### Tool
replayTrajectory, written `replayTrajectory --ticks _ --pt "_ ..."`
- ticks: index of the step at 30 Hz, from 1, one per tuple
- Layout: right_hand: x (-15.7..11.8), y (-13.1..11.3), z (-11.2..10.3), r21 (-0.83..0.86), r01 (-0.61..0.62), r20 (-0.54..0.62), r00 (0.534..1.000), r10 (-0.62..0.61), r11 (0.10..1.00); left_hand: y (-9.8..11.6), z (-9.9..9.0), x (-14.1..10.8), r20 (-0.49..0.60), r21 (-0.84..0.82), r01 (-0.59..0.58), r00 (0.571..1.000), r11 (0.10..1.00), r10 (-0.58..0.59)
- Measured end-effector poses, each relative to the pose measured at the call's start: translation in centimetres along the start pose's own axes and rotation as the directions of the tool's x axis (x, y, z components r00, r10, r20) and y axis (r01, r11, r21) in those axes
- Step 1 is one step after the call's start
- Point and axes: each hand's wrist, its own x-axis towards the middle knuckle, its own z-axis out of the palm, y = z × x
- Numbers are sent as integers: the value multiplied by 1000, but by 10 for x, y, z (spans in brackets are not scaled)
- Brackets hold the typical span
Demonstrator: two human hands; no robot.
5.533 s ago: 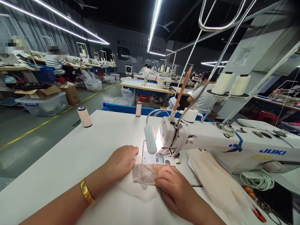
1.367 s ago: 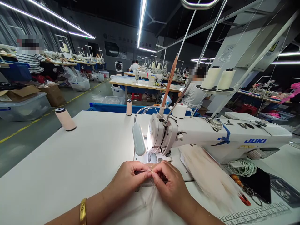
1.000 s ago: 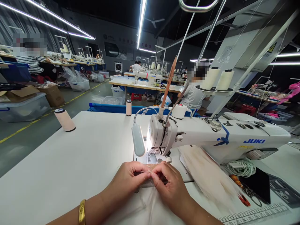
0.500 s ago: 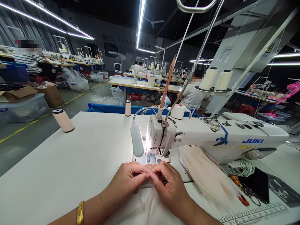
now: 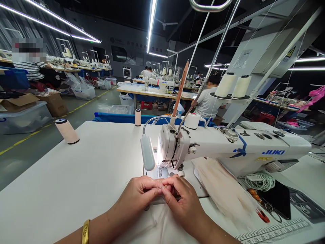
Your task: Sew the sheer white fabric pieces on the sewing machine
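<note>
My left hand [image 5: 138, 196] and my right hand [image 5: 181, 200] meet just in front of the sewing machine [image 5: 175, 145]. Each pinches thin, sheer whitish fabric [image 5: 160, 217] between thumb and forefinger, fingertips almost touching. The fabric hangs down over the table edge toward me. Small shiny beads or dots seem to show at its upper edge, too small to tell. Behind my fingers lies the metal needle plate [image 5: 152, 173], lit by the grey lamp [image 5: 147, 153]. The needle itself is hidden by the machine head.
Two peach thread cones [image 5: 67, 131] stand on the white table [image 5: 101, 162], one at the back. Right of the needle lies a pile of pale beige fabric [image 5: 223, 189], with a coiled white cable [image 5: 260, 181], a black phone [image 5: 276, 198], red-handled snippers [image 5: 263, 216] and a clear ruler [image 5: 276, 232].
Both hands keep their pinch on the fabric, with only slight finger movement. The whole view has shifted a little.
</note>
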Motion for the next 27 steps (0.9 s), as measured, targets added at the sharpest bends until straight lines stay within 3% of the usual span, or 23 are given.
replayTrajectory --ticks 10,27 --pt "1 0 0 -10 9 0 1000 -9 1000 -3 0 0 18 1 56 998 998 -56" --pt "-1 2 2 -31 87 -36 995 -88 996 2 1 0 -8 83 -26 1000 996 27"
